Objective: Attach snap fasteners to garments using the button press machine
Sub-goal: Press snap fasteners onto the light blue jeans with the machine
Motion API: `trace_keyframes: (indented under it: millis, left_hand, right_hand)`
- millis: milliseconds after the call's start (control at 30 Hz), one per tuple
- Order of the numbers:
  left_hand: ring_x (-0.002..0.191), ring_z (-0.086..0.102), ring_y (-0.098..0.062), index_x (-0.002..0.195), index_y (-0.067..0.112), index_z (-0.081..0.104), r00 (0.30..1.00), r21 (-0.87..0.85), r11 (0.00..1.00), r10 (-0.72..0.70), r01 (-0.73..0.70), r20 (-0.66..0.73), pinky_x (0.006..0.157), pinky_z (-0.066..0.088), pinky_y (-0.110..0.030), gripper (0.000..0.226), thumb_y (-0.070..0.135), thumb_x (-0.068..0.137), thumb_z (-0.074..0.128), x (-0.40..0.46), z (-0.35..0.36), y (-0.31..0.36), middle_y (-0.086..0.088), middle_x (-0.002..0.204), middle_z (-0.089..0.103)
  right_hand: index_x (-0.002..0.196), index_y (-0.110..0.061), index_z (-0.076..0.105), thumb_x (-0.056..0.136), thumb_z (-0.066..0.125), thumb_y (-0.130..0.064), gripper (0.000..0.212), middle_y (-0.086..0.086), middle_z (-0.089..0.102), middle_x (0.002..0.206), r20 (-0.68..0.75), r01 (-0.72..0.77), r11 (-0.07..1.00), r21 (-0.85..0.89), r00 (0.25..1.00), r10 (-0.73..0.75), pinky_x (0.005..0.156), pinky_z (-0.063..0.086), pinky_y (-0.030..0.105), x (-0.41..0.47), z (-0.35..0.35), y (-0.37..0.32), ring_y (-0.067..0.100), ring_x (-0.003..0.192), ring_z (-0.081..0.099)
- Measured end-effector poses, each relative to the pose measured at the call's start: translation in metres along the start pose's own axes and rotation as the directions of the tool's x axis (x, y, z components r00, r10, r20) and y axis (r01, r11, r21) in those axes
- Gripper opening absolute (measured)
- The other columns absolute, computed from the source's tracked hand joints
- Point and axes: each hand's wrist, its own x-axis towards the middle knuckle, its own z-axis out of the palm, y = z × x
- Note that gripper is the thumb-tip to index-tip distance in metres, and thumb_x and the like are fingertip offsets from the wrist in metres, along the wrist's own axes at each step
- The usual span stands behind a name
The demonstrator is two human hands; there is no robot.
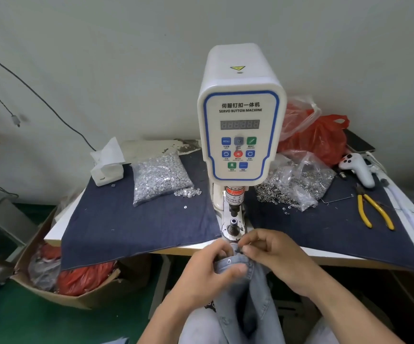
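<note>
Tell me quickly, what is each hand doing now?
Left hand: grips the denim garment at its top edge.
Right hand: pinches the same edge; a fastener there cannot be told.

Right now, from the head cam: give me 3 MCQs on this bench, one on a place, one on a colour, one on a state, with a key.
1. Where do the pliers lie relative to the button press machine?
A. to its right, on the dark cloth
B. to its left, by the tissue box
C. in the cardboard box on the floor

2. What colour are the pliers' handles?
A. blue
B. yellow
C. green

3. What are the two hands doing?
A. resting flat on the table
B. pressing the machine's buttons
C. holding the light denim garment

Key: 1 A, they lie right of the machine; 2 B, the handles are yellow; 3 C, left hand and right hand both grip the denim.
</note>
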Motion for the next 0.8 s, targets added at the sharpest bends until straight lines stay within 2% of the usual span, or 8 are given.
trace_keyframes:
  millis: [100, 167, 300, 433, 533, 633, 733, 800]
  left_hand:
    - [0.073, 0.046, -0.002, 0.084, 0.027, 0.062, 0.999, 0.01, 0.999, 0.036, -0.036, -0.038, 0.067, 0.036, -0.018, 0.018, 0.036, 0.096, 0.072, -0.005, -0.002, 0.007, 0.014, 0.078, 0.053]
    - [0.077, 0.047, -0.011, 0.084, 0.023, 0.059, 0.996, -0.232, 0.971, -0.07, 0.056, -0.055, 0.069, 0.036, -0.025, 0.024, 0.041, 0.097, 0.07, -0.011, -0.006, 0.011, 0.006, 0.081, 0.055]
    - [0.09, 0.065, -0.03, 0.089, 0.01, 0.051, 0.965, -0.865, 0.482, -0.262, 0.138, 0.008, 0.075, 0.054, -0.036, 0.026, 0.027, 0.095, 0.07, -0.012, -0.014, 0.007, -0.023, 0.103, 0.065]
    - [0.096, 0.063, -0.029, 0.088, 0.009, 0.054, 0.967, -0.987, 0.115, -0.24, 0.109, 0.079, 0.093, 0.054, -0.046, 0.019, 0.021, 0.102, 0.06, -0.01, -0.016, 0.005, -0.018, 0.101, 0.057]
    - [0.128, 0.061, -0.037, 0.119, 0.0, 0.07, 0.94, -0.985, -0.009, -0.298, 0.171, 0.166, 0.115, 0.045, -0.055, 0.027, 0.022, 0.103, 0.064, -0.015, -0.017, -0.004, -0.024, 0.131, 0.065]
    - [0.121, 0.065, -0.035, 0.117, 0.0, 0.074, 0.895, -0.988, 0.086, -0.44, 0.126, 0.076, 0.111, 0.05, -0.051, 0.033, 0.024, 0.093, 0.072, -0.016, -0.029, -0.008, -0.02, 0.123, 0.07]
    - [0.081, 0.057, -0.019, 0.08, 0.02, 0.065, 0.796, -0.774, 0.613, -0.543, 0.158, -0.267, 0.074, 0.048, -0.034, 0.008, 0.019, 0.088, 0.067, -0.017, -0.038, -0.008, -0.005, 0.084, 0.06]
    - [0.083, 0.056, -0.011, 0.084, 0.033, 0.067, 0.811, -0.366, 0.914, -0.344, 0.173, -0.474, 0.075, 0.045, -0.026, 0.017, 0.022, 0.095, 0.061, -0.018, -0.029, -0.006, 0.008, 0.087, 0.062]
  right_hand:
    - [0.102, -0.013, 0.073, 0.095, 0.071, -0.014, 0.008, 0.005, 0.08, 0.092, 0.02, 0.026, 1.0, 0.01, 0.999, -0.026, 0.07, 0.051, 0.017, -0.007, 0.0, -0.009, 0.007, 0.078, 0.07]
    - [0.107, -0.006, 0.07, 0.093, 0.068, -0.018, 0.019, 0.011, 0.078, 0.098, -0.049, 0.023, 0.985, 0.173, 0.999, -0.014, 0.066, 0.053, 0.021, -0.007, -0.011, -0.011, 0.01, 0.074, 0.066]
    - [0.115, -0.017, 0.071, 0.095, 0.063, -0.032, 0.026, 0.001, 0.077, 0.113, -0.15, -0.01, 1.0, -0.002, 0.989, 0.009, 0.09, 0.055, 0.029, -0.008, -0.044, -0.002, 0.015, 0.099, 0.069]
    - [0.129, -0.035, 0.061, 0.094, 0.07, -0.045, 0.038, -0.021, 0.068, 0.124, 0.212, -0.071, 0.896, -0.439, 0.961, 0.18, 0.099, 0.05, 0.022, -0.014, -0.037, 0.018, -0.006, 0.115, 0.061]
    - [0.101, -0.034, 0.065, 0.097, 0.067, -0.039, 0.007, -0.016, 0.069, 0.099, 0.128, -0.007, 0.813, -0.582, 0.987, 0.1, 0.085, 0.051, 0.03, -0.013, -0.025, 0.029, 0.001, 0.092, 0.062]
    - [0.081, -0.024, 0.058, 0.103, 0.058, -0.04, 0.027, -0.015, 0.055, 0.075, 0.083, -0.035, 0.908, -0.418, 0.994, 0.076, 0.069, 0.04, 0.027, -0.017, -0.025, 0.029, 0.003, 0.071, 0.047]
    - [0.076, -0.025, 0.06, 0.101, 0.058, -0.036, 0.028, -0.006, 0.051, 0.077, 0.018, -0.078, 0.996, 0.048, 0.997, 0.077, 0.068, 0.037, 0.026, -0.022, -0.024, 0.017, 0.008, 0.076, 0.045]
    - [0.076, -0.021, 0.064, 0.094, 0.061, -0.032, 0.021, 0.001, 0.052, 0.077, -0.001, -0.084, 0.952, 0.294, 0.996, 0.088, 0.064, 0.041, 0.024, -0.021, -0.022, 0.004, 0.01, 0.073, 0.048]
